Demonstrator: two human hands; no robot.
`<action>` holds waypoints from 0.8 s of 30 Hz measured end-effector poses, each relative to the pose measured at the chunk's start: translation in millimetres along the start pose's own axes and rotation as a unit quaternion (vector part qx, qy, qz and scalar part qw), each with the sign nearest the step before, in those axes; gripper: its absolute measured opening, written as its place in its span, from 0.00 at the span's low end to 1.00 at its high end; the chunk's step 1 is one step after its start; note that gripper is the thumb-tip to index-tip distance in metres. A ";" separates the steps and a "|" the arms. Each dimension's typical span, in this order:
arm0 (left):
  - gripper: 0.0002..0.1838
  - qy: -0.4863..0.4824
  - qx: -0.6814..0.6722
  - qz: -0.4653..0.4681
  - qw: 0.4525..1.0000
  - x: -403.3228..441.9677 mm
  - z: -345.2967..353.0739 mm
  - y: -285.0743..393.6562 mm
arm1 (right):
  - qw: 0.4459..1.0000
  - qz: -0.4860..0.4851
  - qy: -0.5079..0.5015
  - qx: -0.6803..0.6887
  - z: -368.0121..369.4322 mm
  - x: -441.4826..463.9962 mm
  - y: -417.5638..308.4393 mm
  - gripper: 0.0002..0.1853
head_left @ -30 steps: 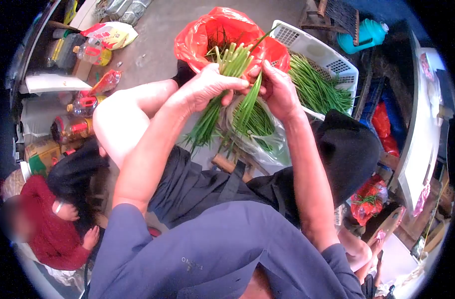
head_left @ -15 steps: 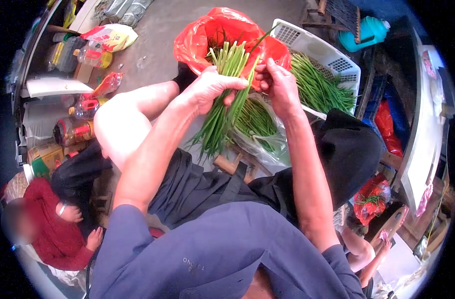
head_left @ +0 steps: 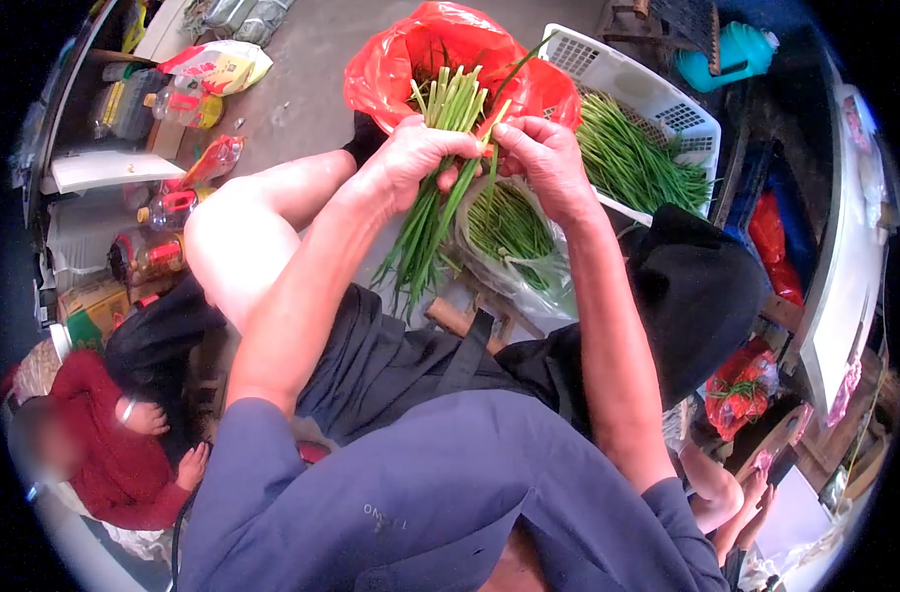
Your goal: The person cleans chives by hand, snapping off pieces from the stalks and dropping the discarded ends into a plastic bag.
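A bunch of long green chives (head_left: pixel 425 237) is gripped in my left hand (head_left: pixel 415 163), pale stem ends up and leafy ends hanging down. Beside it, my right hand (head_left: pixel 548 163) pinches a chive stalk near the stem end, thumb against fingers. Behind both hands an open red plastic bag (head_left: pixel 381 74) holds dark green scraps. Below my right hand stands a clear plastic bag (head_left: pixel 548 281) with more chives (head_left: pixel 509 232) in it. To the right, a white plastic basket (head_left: pixel 608 61) is filled with loose chives (head_left: pixel 637 158).
Bottles (head_left: pixel 188 107) and packets stand along the left side. A teal jug (head_left: pixel 731 61) is at the upper right, near a wooden stool (head_left: pixel 657 25). A person in a red sweater (head_left: pixel 124 444) sits at lower left; another person's hands (head_left: pixel 756 508) show at lower right.
My right hand has shifted slightly left and closed its thumb and fingers on a stalk by the bunch. My left hand still holds the chives, its grip much the same.
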State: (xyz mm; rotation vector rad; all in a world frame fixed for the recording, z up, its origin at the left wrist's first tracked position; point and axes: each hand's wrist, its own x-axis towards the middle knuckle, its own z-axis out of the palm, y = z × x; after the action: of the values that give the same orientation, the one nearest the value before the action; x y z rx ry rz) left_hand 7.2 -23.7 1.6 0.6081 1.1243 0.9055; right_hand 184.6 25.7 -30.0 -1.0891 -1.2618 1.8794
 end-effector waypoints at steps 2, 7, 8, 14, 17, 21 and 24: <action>0.06 0.006 -0.001 -0.003 1.000 -0.5 1.8 1.9 | 1.000 0.001 -0.002 0.006 -0.8 -0.5 -0.4 0.11; 0.08 -0.008 0.032 0.005 0.999 3.8 -4.4 -4.4 | 0.998 0.038 0.004 0.044 -1.5 0.6 1.0 0.09; 0.08 -0.013 0.035 0.002 0.999 3.0 -4.3 -3.4 | 0.998 0.037 0.004 0.044 -2.5 1.8 3.3 0.09; 0.09 -0.009 0.035 -0.007 0.999 -1.4 -6.6 -0.7 | 0.989 0.037 0.040 0.137 -10.5 6.8 3.6 0.05; 0.09 -0.007 0.036 0.002 0.999 -1.7 -7.5 -1.1 | 0.983 0.051 0.030 0.172 -10.4 4.8 -4.6 0.04; 0.08 -0.009 0.033 0.001 0.999 -2.2 -9.0 0.1 | 0.982 0.044 0.071 0.172 -14.4 9.1 -2.6 0.03; 0.08 -0.019 0.033 -0.004 0.999 -2.1 -11.0 2.3 | 0.959 0.000 0.122 0.255 -27.5 18.9 5.1 0.04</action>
State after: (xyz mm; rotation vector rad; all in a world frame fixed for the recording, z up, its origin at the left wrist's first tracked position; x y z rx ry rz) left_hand -4.2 -24.6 0.8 0.6723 1.1246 0.8494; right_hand 199.8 51.4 -45.8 -0.9916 -0.5878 1.8563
